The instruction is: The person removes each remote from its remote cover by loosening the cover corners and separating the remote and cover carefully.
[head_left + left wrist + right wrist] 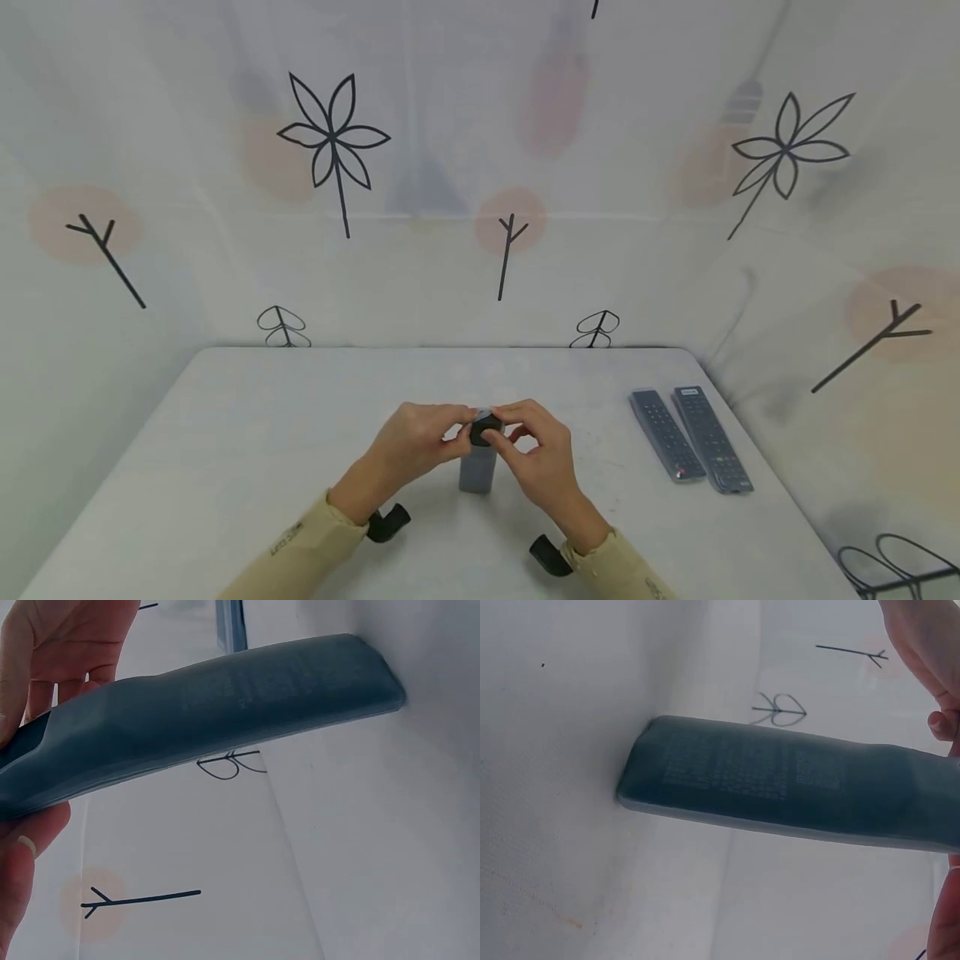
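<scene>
Left hand (416, 433): I'd use this one as the steady side, light pressure only. Thumb and index are nearly closed in a pinch on the left of the top end of the dark remote (476, 471).
Dark remote: mid-desk, between both hands, stood on end, printed back showing in the wrist views. Bottom looks like it's resting on the desk (225, 467), so imo keep that end planted or it could skid while you fiddle up top.
Right hand (543, 454): also in a narrow pinch, thumb and index on the right of that same top end. Let this thumb do the fine work, and don't push against the other side or the thing will tip. What exactly the tips are working at is too small to tell.
Shorter remote (667, 437) + longer remote (712, 437): lying side by side over on the right, well apart from the action, so leave 'em there tbh.
</scene>
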### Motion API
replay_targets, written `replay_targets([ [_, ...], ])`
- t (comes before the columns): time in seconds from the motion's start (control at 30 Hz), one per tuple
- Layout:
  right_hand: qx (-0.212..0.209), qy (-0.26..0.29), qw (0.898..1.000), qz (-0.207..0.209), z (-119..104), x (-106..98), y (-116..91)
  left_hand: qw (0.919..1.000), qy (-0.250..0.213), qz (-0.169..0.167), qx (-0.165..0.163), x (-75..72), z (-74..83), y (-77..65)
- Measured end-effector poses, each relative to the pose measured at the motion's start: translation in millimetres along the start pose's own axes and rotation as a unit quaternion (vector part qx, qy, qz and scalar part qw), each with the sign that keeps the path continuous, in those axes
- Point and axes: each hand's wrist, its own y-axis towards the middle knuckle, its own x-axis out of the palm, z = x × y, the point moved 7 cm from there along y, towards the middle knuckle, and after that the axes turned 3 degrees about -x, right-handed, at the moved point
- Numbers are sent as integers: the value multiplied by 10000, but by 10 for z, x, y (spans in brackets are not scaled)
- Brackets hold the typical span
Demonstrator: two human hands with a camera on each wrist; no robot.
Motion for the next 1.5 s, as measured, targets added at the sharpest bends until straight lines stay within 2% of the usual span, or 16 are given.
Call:
replay_targets([
  [0.17,-31,-13,10000,11,-4,4,12,9992,205,335,103,-8,28,-25],
  [0.43,-78,-27,9999,108,17,14,-2,9981,361,441,-218,42,16,-83],
  [0.5,-111,-20,9998,140,-2,19,5,9976,379,504,-286,47,15,-99],
  [0.6,-170,6,9997,167,-158,-7,74,9969,351,645,-283,42,26,-102],
  [0.73,-175,67,9997,147,-147,-12,76,9958,227,815,-344,33,28,-101],
  [0.83,-116,86,9998,127,4,13,12,9942,57,887,-600,39,3,-114],
  [0.9,-95,84,9998,122,8,19,8,9920,-138,911,-862,49,-28,-135],
  [1.13,-3,22,9999,116,12,24,-6,9773,-784,1044,-1668,104,-122,-213],
  [1.33,-72,-70,9999,88,-7,26,-22,9581,-1334,1338,-2152,92,-147,-239],
  [1.43,-111,-118,9998,87,-20,21,-24,9509,-1452,1350,-2376,99,-159,-245],
  [1.5,-130,-139,9998,90,-24,17,-22,9433,-1580,1307,-2612,106,-178,-239],
])
